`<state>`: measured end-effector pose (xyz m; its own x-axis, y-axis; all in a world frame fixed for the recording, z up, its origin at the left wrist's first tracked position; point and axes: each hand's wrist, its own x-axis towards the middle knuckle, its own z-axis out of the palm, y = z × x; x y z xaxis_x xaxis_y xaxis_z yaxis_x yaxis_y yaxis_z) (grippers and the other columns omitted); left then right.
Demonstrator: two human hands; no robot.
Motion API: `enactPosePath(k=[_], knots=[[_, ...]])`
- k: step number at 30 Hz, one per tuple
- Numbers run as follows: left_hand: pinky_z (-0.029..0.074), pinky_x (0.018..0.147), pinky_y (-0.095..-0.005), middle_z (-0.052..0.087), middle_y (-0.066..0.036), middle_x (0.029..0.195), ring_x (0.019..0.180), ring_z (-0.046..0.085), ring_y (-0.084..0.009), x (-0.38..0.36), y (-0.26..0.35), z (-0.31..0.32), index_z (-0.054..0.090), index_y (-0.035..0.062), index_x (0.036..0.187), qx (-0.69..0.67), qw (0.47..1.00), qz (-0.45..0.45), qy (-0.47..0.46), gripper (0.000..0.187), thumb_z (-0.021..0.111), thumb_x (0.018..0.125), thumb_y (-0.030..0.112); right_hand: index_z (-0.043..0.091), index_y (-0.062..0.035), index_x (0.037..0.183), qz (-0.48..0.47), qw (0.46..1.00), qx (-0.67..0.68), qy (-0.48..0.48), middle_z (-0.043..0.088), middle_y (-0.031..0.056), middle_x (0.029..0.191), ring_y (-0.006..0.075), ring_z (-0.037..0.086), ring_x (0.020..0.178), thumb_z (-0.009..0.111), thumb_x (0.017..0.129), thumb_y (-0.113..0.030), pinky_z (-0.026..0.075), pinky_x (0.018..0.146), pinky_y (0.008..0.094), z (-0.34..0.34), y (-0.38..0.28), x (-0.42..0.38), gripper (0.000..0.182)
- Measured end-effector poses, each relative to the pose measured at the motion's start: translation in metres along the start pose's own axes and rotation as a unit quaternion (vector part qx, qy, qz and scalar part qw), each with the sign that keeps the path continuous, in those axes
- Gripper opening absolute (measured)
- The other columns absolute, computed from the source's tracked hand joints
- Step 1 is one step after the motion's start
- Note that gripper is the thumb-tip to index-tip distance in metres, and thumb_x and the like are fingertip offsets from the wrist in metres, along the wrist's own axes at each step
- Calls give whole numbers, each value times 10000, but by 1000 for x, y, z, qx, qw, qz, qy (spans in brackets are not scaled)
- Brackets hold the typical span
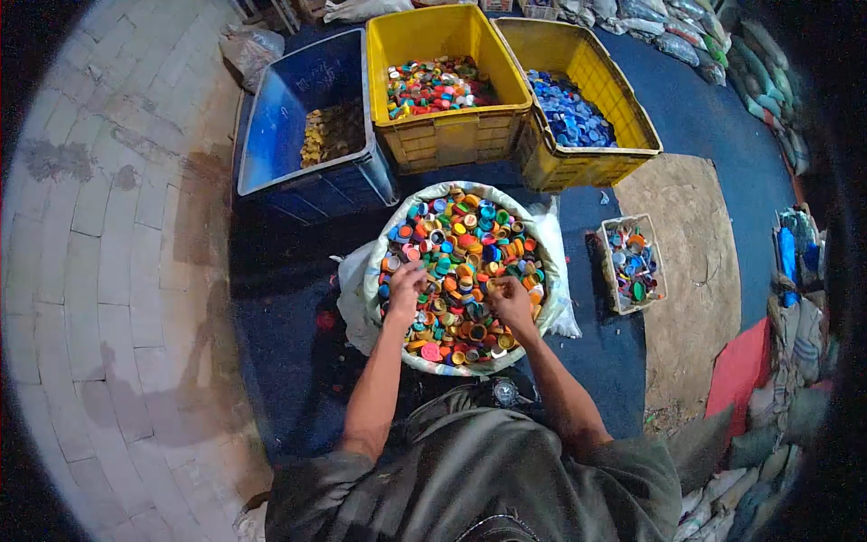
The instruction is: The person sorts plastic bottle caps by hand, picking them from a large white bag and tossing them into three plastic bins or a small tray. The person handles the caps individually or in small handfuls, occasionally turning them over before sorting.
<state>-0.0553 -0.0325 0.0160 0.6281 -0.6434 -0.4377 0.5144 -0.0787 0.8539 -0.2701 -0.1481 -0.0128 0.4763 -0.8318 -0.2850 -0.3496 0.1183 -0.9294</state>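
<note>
A white sack lies open in front of me, full of mixed coloured bottle caps. My left hand rests on the caps at the sack's left side, fingers curled down into them. On the caps near the middle, my right hand has its fingers bunched; whether it holds a cap I cannot tell. Both forearms reach forward from my grey shirt.
Beyond the sack stand a blue crate with yellowish caps, a yellow crate with mixed caps and another yellow crate with blue caps. A small basket of caps sits right. Filled bags line the right edge; pale paving lies left.
</note>
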Motion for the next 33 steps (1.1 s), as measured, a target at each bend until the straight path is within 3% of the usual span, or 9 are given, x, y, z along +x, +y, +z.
enactPosePath(k=[2,4,5,8,17,23,27,30,33], knots=[[480,728,-301,610,-67,902,812,583,-194,-12,-3,-10,589,17,1053,-278,958,-69,-28,264,619,819,136,549,-3,1022,-91,985,-143,12,588,129,802,252,588,764,639,821,-169,482,649,382,6,-45,2,275],[460,725,-311,603,-65,881,804,576,-179,-39,14,-3,569,36,996,-330,941,-80,-15,188,576,824,113,551,-4,1020,-218,947,-230,44,589,163,807,311,573,825,653,803,-168,465,698,431,18,-56,14,291],[442,716,-313,594,-51,854,787,561,-175,-41,8,-9,575,53,960,-329,940,-90,-19,168,594,832,160,552,-21,1031,-189,947,-259,20,606,175,847,368,534,876,660,778,-154,442,750,466,27,-49,31,305],[434,697,-319,586,-40,825,756,542,-172,-54,5,-12,571,72,930,-352,931,-94,10,185,596,881,248,533,-73,1022,-307,917,-250,45,622,119,838,362,525,866,676,757,-169,410,723,477,48,-52,58,316],[462,718,-303,608,-55,859,763,574,-173,-72,-17,-45,575,76,930,-354,931,-93,14,167,549,925,241,472,-77,1295,-266,885,-382,-17,664,77,1083,341,511,998,707,767,-332,362,820,492,77,-58,89,632],[476,714,-325,626,-66,923,821,578,-169,-57,-22,-52,578,44,1064,-274,959,-76,23,196,524,936,183,500,-76,1232,-262,881,-394,-1,656,113,1009,354,498,1019,704,765,-282,362,816,497,82,-51,94,550],[475,686,-337,628,-106,987,839,587,-184,-44,7,-25,550,0,1134,-190,978,-64,61,250,491,941,146,527,-56,1160,-261,902,-344,6,643,149,988,332,531,980,696,779,-252,403,799,473,73,-62,88,460],[450,642,-310,603,-59,877,685,543,-149,-13,18,-22,578,19,1127,-158,986,-47,24,233,522,917,104,532,-33,1165,-149,975,-163,-8,640,147,1001,268,580,908,685,796,-222,466,752,392,64,-54,87,442],[437,580,-290,601,-36,772,598,490,-94,21,39,-9,597,34,1071,-80,993,-59,60,199,557,890,106,532,-13,1151,-58,990,128,-3,617,79,910,225,585,741,610,815,-121,462,637,334,45,-52,68,361]])
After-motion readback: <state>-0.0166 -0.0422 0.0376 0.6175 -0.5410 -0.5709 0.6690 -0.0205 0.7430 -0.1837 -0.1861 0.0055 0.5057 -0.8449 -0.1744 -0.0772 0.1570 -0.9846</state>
